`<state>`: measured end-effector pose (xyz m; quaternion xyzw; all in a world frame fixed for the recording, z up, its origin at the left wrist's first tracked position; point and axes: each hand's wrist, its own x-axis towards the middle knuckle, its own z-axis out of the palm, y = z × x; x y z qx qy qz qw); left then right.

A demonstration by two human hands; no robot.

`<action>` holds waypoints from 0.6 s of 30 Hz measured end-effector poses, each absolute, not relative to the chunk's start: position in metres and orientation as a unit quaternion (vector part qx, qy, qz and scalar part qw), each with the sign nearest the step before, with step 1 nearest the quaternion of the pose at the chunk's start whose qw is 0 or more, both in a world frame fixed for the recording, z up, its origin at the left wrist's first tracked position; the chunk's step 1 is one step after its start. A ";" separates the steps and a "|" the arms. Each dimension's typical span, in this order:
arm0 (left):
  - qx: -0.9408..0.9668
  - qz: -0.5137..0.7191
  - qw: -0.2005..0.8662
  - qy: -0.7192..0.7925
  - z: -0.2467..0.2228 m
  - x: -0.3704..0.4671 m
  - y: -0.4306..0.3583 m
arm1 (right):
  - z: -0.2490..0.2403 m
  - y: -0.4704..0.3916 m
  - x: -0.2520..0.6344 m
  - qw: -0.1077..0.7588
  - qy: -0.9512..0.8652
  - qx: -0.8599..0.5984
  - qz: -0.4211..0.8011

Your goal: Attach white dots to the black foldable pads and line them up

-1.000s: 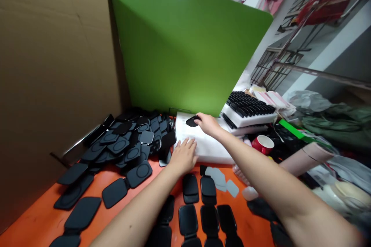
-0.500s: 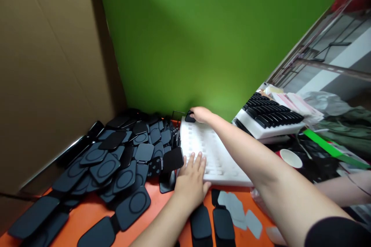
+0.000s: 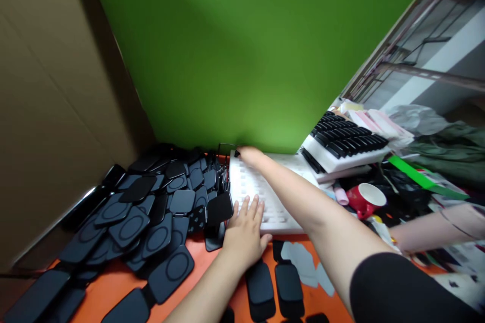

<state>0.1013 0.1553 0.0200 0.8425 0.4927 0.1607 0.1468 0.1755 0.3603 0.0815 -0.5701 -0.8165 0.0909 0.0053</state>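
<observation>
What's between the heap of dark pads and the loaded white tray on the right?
In the head view, a slotted white tray lies there; the left hand is at its near left edge, the right hand at its far left corner.

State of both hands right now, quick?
Left hand: open, fingers spread on the white tray.
Right hand: closed on a black piece, mostly hidden.

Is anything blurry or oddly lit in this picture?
Head view: a soft diagonal shadow crosses the green panel, which is brightest low down; same view: the metal rack looks blurred, and the black piece at the right hand is hard to make out.
</observation>
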 end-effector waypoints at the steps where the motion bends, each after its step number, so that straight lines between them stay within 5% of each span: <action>1: 0.844 0.158 0.152 0.490 0.025 0.099 0.155 | 0.086 0.354 0.176 0.020 -0.812 -0.576 0.092; 10: 0.812 0.147 0.257 0.502 0.033 0.069 0.080 | 0.120 0.213 0.220 0.157 -0.797 -0.566 0.141; 18: 0.738 0.185 0.376 0.528 0.011 0.076 0.076 | 0.069 0.058 0.264 0.234 -0.717 -0.578 0.313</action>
